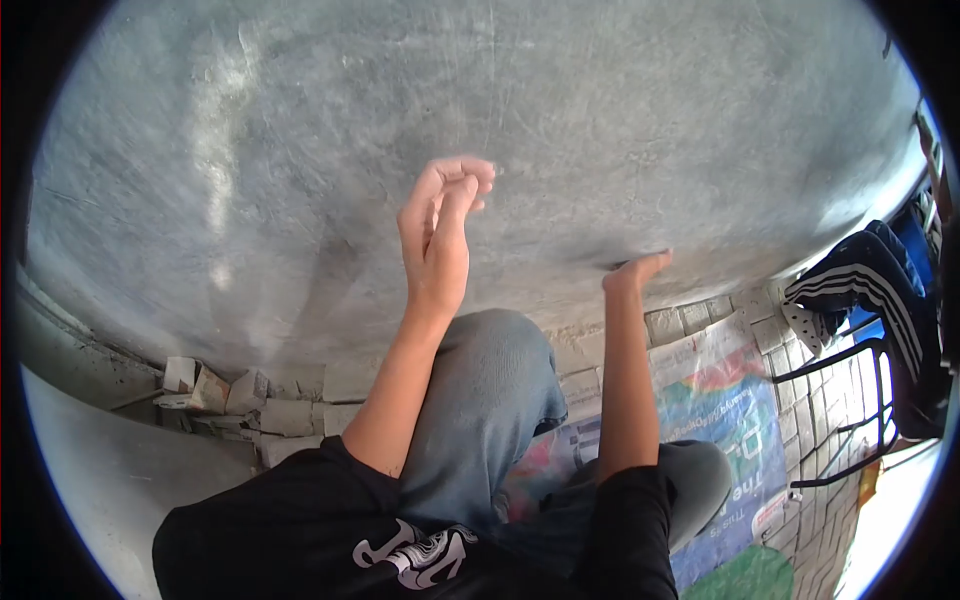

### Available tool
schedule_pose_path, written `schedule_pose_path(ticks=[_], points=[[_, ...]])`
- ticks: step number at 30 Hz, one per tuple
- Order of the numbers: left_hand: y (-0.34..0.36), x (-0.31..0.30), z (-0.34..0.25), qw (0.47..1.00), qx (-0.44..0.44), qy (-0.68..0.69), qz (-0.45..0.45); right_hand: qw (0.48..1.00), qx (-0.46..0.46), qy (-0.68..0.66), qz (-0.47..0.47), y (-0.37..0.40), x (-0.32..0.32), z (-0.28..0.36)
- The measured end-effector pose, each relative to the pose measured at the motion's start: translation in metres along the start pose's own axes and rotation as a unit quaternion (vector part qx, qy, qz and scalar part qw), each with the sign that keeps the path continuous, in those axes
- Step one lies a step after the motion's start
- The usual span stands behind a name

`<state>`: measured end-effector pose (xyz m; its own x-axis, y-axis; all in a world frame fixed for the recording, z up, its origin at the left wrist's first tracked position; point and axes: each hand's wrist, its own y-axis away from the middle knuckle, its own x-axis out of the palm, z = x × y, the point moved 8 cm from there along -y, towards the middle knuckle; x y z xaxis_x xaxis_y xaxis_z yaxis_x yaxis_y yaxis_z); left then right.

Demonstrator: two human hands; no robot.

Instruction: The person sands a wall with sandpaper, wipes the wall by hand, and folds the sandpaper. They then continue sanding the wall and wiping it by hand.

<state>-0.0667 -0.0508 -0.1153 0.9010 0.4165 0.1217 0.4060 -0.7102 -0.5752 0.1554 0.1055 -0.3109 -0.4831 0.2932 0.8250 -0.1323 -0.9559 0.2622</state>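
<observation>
Big, smooth, grey plaster wall (pixel 600 110) fills the top, from 9 o'clock round past 12 to 3. It has scratches and cloudy marks all over, and one bright patch of light (pixel 218 170) shines on it at 10 o'clock. Brick floor (pixel 815 440) shows at 4 o'clock. On it lies one shiny printed sheet with blue, green and red bits and upside-down words (pixel 745 450).

You can count two hands, both from one person. The left hand (pixel 440 225) is at 11 o'clock, up in front of the wall. It is half closed, with its fingers curled over near the thumb. It is a bit blurry, so I cannot tell if something small is pinched inside. The right hand (pixel 640 268) is close to 3 o'clock, low down by the wall. It bends at the wrist and its fingers point to 3 o'clock. I cannot tell how flat it is, or if it touches the wall or is just beside it.

Two legs in faded blue jeans (pixel 480 380) are there, one knee at 6 o'clock and one between 4 and 5. One black shirt with a white swirly print (pixel 250 530) is at the bottom. At least three chunky, pale broken bricks (pixel 210 390) sit at 8 o'clock. One black metal chair (pixel 883 380) stands past 3 o'clock, with one dark cloth with white stripes (pixel 915 350) hanging on it
</observation>
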Motion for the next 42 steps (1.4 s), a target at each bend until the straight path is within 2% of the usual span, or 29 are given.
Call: schedule_pose_path(ticks=[1,3,4,6,13,15,19,21,22,23,24,28,30,31,33,37,40,42], points=[[-0.002,0.001,-0.001,1.0,0.006,-0.001,0.003,1.0,-0.001,-0.005,0.003,-0.001,0.008,-0.01],[-0.001,0.005,0.001,1.0,0.002,0.006,0.007,0.963,-0.1,0.211,-0.138,0.019,0.012,-0.015],[-0.001,0.007,0.001,1.0,0.001,0.007,0.009,0.962,-0.101,0.21,-0.141,0.015,0.005,-0.005],[0.002,0.01,0.0,1.0,0.001,-0.005,0.009,0.996,0.006,0.049,-0.074,0.005,-0.008,0.002],[0.009,0.033,0.001,0.999,-0.012,0.001,0.038,0.967,-0.08,0.199,-0.136,0.014,-0.005,0.004],[0.014,0.043,0.001,0.999,-0.018,0.018,0.048,0.998,-0.018,0.045,-0.039,-0.001,-0.017,0.016],[0.028,0.071,0.001,0.996,-0.035,0.028,0.083,0.994,-0.06,0.068,-0.054,-0.014,-0.006,0.0],[0.035,0.089,0.003,0.992,-0.048,0.041,0.108,0.954,-0.087,0.184,-0.222,-0.01,-0.015,-0.006],[0.038,0.094,0.005,0.992,-0.052,0.041,0.108,0.952,-0.087,0.186,-0.225,-0.011,-0.025,0.005],[0.043,0.103,0.008,0.989,-0.056,0.057,0.124,0.988,-0.04,0.093,-0.119,-0.022,-0.028,0.009],[0.048,0.111,0.01,0.986,-0.058,0.072,0.142,1.0,0.008,-0.005,-0.011,-0.025,-0.021,0.008],[0.06,0.129,0.025,0.972,-0.106,0.117,0.173,0.999,0.035,-0.037,0.007,-0.027,-0.014,0.004],[0.057,0.129,0.027,0.972,-0.111,0.117,0.172,0.995,0.055,0.012,-0.081,-0.032,-0.024,0.001],[0.054,0.127,0.027,0.975,-0.11,0.104,0.165,0.995,0.056,0.014,-0.083,-0.031,-0.031,0.004],[0.055,0.123,0.026,0.977,-0.109,0.091,0.161,0.998,0.059,-0.027,-0.019,-0.029,-0.036,0.015],[0.046,0.112,0.026,0.98,-0.103,0.086,0.145,0.996,0.085,0.003,-0.021,-0.03,-0.027,0.011],[0.042,0.104,0.027,0.981,-0.106,0.088,0.134,0.995,0.103,-0.002,0.013,-0.032,-0.018,0.005],[0.039,0.096,0.026,0.981,-0.109,0.091,0.129,0.996,0.057,0.047,-0.039,-0.034,-0.03,0.01]])
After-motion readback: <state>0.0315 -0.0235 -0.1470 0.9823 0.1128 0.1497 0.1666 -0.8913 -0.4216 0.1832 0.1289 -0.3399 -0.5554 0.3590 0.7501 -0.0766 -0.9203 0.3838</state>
